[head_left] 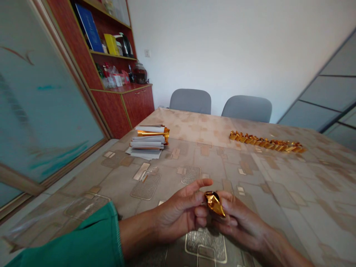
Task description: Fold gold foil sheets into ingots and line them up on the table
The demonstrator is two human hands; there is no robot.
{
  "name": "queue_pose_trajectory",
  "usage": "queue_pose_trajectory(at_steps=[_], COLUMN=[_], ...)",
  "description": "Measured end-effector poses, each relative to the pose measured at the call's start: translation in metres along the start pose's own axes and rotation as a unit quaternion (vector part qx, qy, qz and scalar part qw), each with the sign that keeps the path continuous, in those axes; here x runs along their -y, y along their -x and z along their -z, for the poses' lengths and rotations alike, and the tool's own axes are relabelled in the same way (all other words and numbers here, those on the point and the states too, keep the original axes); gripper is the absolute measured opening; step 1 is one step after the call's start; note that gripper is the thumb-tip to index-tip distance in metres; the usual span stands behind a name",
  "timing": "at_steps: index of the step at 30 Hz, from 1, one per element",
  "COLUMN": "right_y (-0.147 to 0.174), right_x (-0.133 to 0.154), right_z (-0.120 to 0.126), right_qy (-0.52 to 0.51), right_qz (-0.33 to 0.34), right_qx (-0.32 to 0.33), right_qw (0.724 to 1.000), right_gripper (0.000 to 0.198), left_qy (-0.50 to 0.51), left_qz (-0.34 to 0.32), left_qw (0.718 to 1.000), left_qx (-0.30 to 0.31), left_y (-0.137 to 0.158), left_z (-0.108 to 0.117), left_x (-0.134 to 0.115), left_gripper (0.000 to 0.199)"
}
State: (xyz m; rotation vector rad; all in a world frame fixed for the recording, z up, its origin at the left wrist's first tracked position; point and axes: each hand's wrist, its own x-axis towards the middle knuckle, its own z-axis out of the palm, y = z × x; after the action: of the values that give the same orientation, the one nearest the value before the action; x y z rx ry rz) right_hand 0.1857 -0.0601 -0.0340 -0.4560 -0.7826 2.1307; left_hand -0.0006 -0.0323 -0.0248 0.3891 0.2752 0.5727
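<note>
Between my two hands, above the near part of the table, is a small folded piece of shiny gold foil paper [214,204]. My left hand [183,207] pinches its left edge with the thumb and curled fingers, while the index finger sticks out past it. From the right, my right hand [236,218] grips the other edge between thumb and fingers. Part of the piece's underside is hidden by the fingers. Toward the far right lies a long row of similar folded gold pieces [267,142]. A pile of rolled or folded gold-and-white paper sheets [147,142] lies at the far left.
A patterned cloth covers the table [172,174]. Two grey chairs [190,100] stand behind its far edge, by the white wall. A reddish wooden cabinet [122,104] with bottles and boxes stands at the left, beside a frosted glass door [47,92].
</note>
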Motion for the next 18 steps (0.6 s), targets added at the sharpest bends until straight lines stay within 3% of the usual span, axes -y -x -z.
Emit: queue_pose_trajectory(at_steps=[3, 9, 18], right_y=[0.0, 0.001, -0.0002], right_x=[0.0013, 0.0004, -0.0018], right_z=[-0.0038, -0.0029, -0.0014], right_qy=[-0.001, -0.002, 0.016], right_qz=[0.001, 0.013, 0.015], right_qx=[0.01, -0.03, -0.031], right_qw=[1.0, 0.999, 0.999], right_gripper=[0.023, 0.024, 0.03], left_qy=[-0.017, -0.054, -0.045], left_qz=[-0.008, -0.026, -0.014], left_qw=[1.0, 0.997, 0.998], left_qx=[-0.008, -0.041, -0.029], left_y=[0.0008, 0.0017, 0.0048], left_z=[-0.0005, 0.0015, 0.0017], left_x=[0.0024, 0.0056, 0.0055], left_gripper=[0.061, 0.065, 0.063])
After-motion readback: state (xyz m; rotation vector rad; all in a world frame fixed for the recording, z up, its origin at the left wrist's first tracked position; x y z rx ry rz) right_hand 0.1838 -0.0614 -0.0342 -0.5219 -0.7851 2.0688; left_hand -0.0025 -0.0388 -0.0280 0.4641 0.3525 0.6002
